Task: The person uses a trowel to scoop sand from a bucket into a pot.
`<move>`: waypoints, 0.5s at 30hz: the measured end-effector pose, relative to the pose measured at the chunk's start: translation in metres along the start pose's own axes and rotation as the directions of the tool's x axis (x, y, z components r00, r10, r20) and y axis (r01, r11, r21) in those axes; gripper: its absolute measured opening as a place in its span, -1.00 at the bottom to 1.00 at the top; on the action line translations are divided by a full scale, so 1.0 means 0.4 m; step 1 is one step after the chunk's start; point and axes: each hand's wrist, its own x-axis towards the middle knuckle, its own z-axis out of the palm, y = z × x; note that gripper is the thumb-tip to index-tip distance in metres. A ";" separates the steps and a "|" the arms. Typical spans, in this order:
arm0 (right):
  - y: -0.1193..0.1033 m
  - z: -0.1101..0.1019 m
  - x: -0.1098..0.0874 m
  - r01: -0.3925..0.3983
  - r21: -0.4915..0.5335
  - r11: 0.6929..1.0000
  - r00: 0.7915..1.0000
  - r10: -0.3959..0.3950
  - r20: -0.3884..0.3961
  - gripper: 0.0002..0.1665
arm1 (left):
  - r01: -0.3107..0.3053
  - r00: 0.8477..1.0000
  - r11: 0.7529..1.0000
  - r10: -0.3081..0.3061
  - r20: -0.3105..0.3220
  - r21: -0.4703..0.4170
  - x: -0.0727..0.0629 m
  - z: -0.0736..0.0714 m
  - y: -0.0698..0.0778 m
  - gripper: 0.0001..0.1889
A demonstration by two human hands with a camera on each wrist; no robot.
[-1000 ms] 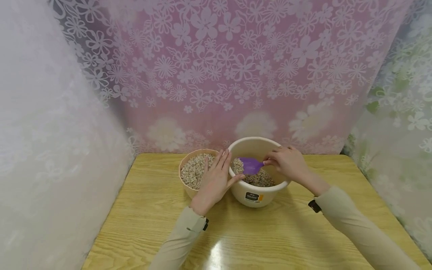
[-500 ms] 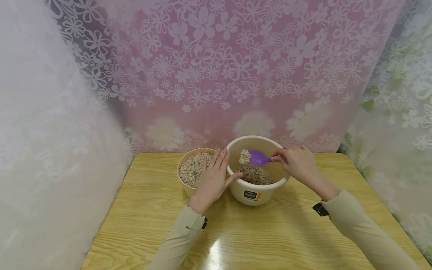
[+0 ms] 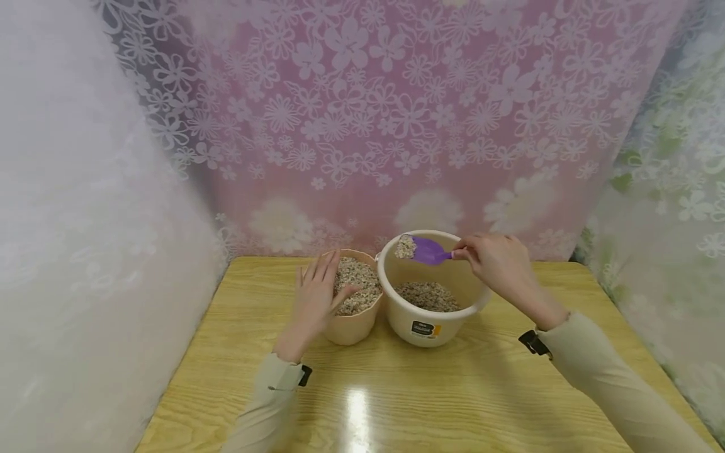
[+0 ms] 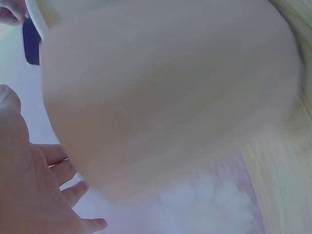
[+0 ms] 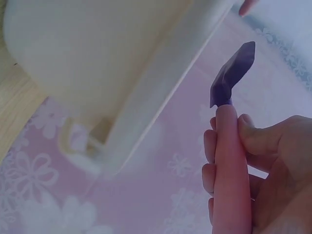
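Observation:
My right hand (image 3: 501,264) grips the pink handle of a small hand trowel (image 3: 429,251). Its purple blade carries a little heap of pale, grainy potting mix over the large cream basin (image 3: 421,321), level with the upper rim. In the right wrist view, thumb and fingers wrap the pink handle (image 5: 231,170). Darker grainy mix (image 3: 429,296) covers the basin's bottom. To its left stands a peach flower pot (image 3: 351,330), filled nearly to the rim with pale mix (image 3: 362,283). My left hand (image 3: 314,302) rests at the pot's left rim, fingers straight and thumb spread over the mix.
Both containers stand side by side near the back of a wood-grain table (image 3: 430,402). A pink floral curtain (image 3: 362,157) hangs right behind them, with pale sheets on both sides. The basin has a side handle (image 5: 73,141) in the right wrist view.
My left hand has gone from between the containers to the pot's left side, and the pot sits further right, against the basin. The loaded trowel has risen from inside the basin to rim height.

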 end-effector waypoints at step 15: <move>-0.176 0.029 0.089 0.100 -0.005 0.995 0.991 -0.100 0.091 -0.77 | 0.096 0.993 0.995 -0.097 0.062 0.014 -0.095 -0.032 -0.128 -0.05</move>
